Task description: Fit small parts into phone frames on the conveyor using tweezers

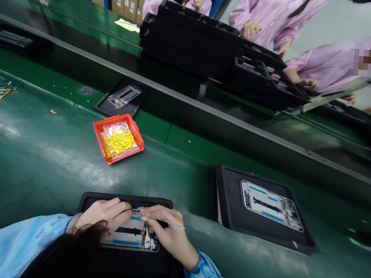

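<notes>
An opened smartphone body, with blue adhesive strips and a bared circuit board at its right end, lies on a black foam tray in front of me. My left hand rests over its far left part, fingers bent together; what the fingertips pinch is too small to name. From the right, my right hand grips a thin silver tool between thumb and fingers. Both hands' fingertips nearly meet at the phone's far edge. Dark hair hides part of the left hand and phone.
A red bin holds small yellow pieces. Another opened phone lies on a black tray at right; one more sits beyond the bin. Loose strips lie at far left. Across a rail, people in pink work by stacked black trays.
</notes>
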Demonstrator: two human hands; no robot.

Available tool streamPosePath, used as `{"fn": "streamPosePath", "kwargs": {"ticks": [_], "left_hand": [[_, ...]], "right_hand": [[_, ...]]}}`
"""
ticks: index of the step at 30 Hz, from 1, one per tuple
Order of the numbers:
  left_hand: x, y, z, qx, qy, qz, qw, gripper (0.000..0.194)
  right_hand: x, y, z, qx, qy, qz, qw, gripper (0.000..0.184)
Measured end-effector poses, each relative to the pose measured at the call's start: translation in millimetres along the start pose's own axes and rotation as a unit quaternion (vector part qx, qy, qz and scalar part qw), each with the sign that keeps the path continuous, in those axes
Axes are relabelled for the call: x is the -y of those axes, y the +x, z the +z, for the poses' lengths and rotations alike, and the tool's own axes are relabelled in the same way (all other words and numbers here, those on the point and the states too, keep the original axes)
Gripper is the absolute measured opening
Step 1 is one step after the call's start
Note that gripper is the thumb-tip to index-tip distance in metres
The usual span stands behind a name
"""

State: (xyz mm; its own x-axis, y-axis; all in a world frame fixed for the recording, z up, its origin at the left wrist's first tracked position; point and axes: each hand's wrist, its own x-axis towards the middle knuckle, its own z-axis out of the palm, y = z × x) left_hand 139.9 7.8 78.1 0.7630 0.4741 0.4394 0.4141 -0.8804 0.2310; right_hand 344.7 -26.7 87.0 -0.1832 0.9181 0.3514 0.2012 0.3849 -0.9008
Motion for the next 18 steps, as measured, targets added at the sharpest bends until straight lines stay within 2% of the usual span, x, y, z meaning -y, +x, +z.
{"fn": "streamPosePath", "kwargs": {"ticks": [4,13,18], "left_hand": [[-0.3,-2.4,3.3,-0.016,0.000,-0.002,1.000,0.044],[0.0,-4.0,1.2,0.027,0.010,0.006,1.000,0.036],[-1.0,-5.2,2.7,0.044,0.018,0.003,0.999,0.036]], "right_hand": [[-1.9,-1.1,0.0,-0.002,0.007,0.006,1.000,0.009],[3.7,-4.4,8.8,-0.057,-0.016,0.031,0.998,0.011],[4.5,-2.8,9.8,-0.054,-0.012,0.028,0.998,0.011]]}}
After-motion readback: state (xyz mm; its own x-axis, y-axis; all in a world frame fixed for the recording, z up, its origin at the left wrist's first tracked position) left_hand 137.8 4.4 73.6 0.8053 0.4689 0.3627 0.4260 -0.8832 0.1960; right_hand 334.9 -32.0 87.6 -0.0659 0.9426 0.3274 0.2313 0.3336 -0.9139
